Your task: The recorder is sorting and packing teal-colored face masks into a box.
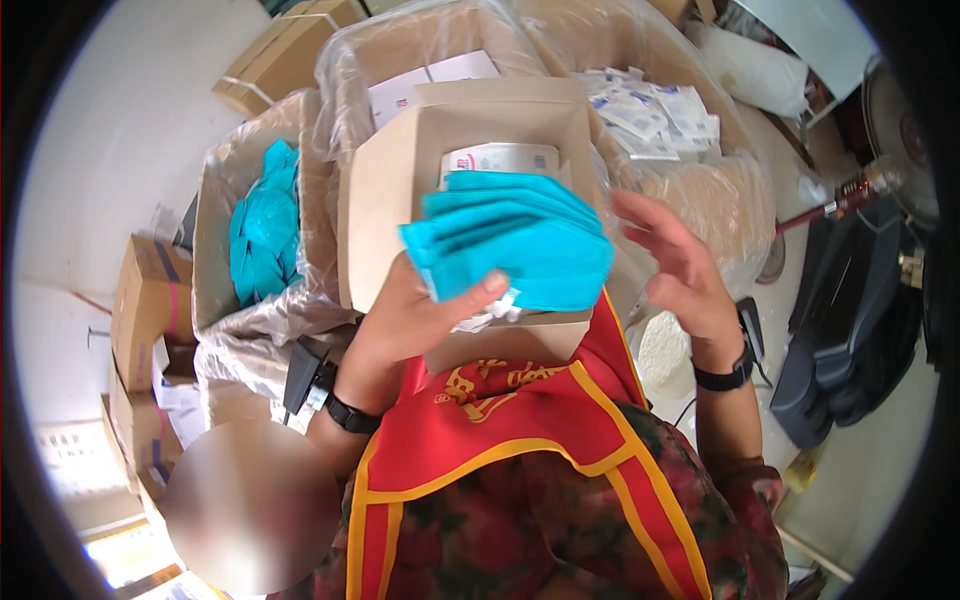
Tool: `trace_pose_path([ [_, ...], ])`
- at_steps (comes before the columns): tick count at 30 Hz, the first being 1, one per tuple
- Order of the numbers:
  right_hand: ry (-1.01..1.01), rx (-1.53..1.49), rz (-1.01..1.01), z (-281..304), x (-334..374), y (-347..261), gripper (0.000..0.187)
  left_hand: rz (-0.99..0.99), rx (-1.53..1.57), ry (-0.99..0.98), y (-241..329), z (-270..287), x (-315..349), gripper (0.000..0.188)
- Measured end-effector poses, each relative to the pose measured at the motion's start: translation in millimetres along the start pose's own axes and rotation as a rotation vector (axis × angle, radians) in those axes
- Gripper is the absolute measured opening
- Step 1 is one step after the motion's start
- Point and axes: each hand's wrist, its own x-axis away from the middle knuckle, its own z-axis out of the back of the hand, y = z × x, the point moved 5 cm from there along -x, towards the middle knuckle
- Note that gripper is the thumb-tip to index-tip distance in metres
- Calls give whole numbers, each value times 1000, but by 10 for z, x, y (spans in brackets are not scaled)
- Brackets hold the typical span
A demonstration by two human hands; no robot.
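Observation:
A fanned stack of teal folded face masks (530, 240) is gripped by my left hand (435, 310), its thumb lying over the near edge. White strap ends show beside that thumb. To the right of the stack my right hand (680, 260) is held up with its fingers apart and nothing in it. Beneath the masks stands an open cardboard carton (385, 190) with its flaps spread. Inside it, a white printed box or packet (500, 158) shows past the far edge of the stack; the masks hide much of the carton's inside.
On the left, a plastic-lined carton holds more teal masks (268, 225). Behind are lined cartons with flat white boxes (430, 82) and white sachets (655, 115). Brown cartons (150, 300) stack along the left wall. A dark padded chair (850, 330) and a fan (905, 140) stand right.

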Motion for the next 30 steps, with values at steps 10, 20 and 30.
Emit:
trace_pose_path([
  [10,-174,169,-19,-542,-757,-438,32,-79,-632,13,4,343,61,39],
  [20,-21,-308,-195,-353,-947,-301,45,-348,-924,169,477,375,83,62],
  [30,-190,-570,-396,-618,-861,-148,46,-813,-1341,38,671,-184,98,51],
])
